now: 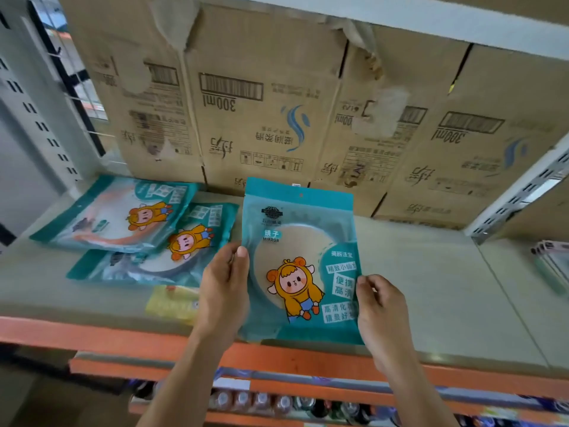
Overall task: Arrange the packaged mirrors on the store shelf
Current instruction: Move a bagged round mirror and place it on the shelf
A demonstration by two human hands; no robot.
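Observation:
A teal packaged mirror (300, 241) with a cartoon figure stands nearly upright above the front of the grey shelf (431, 282). My left hand (226, 288) grips its left edge, thumb on the front. My right hand (380, 306) pinches its right edge. Two more packaged mirrors lie flat on the shelf to the left: one with an orange rim (120, 214) at the back, and one with a dark rim (172, 251) partly under it, nearer the front.
Cardboard boxes (261, 103) line the back of the shelf. A yellow packet (172, 303) lies by the orange front rail (92, 337). Other packaged goods (554, 260) sit at the far right. Bottles (261, 402) fill the shelf below.

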